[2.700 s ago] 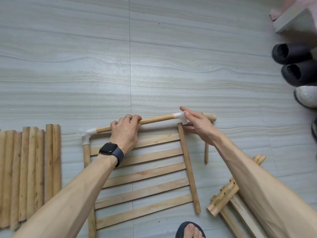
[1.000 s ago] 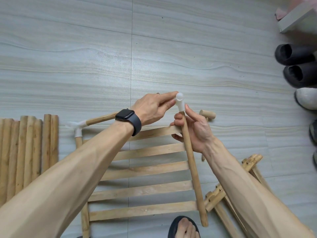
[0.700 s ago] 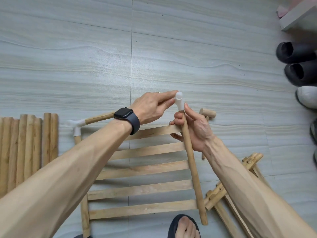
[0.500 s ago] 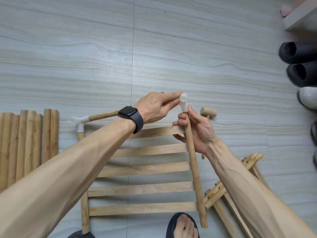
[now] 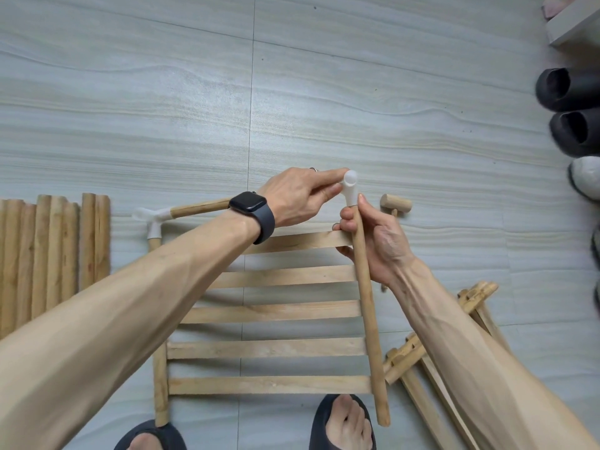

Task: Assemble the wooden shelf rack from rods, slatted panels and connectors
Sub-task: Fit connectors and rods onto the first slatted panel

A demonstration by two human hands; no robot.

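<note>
Left hand point(image 5: 298, 196) pinches the white connector point(image 5: 350, 190) atop the right rod point(image 5: 367, 303) of the slatted panel point(image 5: 276, 310), right hand point(image 5: 380, 245) curled round that rod just below, panel lying on the floor point(image 5: 324, 92); looks light and stiff, so I'd grip near the joint.

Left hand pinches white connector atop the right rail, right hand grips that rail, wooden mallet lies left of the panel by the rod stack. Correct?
Wrong on one point: head view shows the wooden mallet right of the white connector, far from the rod stack. Left hand, right hand and right rail are as stated.
</note>
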